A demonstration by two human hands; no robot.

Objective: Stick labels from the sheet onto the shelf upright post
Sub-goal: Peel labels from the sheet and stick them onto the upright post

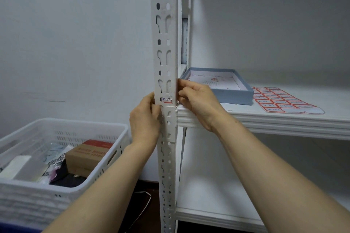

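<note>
Head view: left hand [144,119] is gripping the shelf upright post [166,62] from its left edge, fingers curled round it. Right hand [197,100] is pinching the post's right edge with bent fingers; cannot tell if it is also holding the label's end. Red-edged label [167,101] is lying on the post face between both hands, over punched holes. Label sheet [284,100] is resting on the shelf [265,119], well right of the right hand. Risk: pressing over the holes could tear or pucker the label, and an uneven pull could skew it.

Both bare forearms reach up and away from the near side. The left grip [144,119] curls round the left edge of the upright post [166,53], thumb on its front. The right grip [198,100] sets bent fingertips [181,83] against the right edge, its thumb hidden.
</note>
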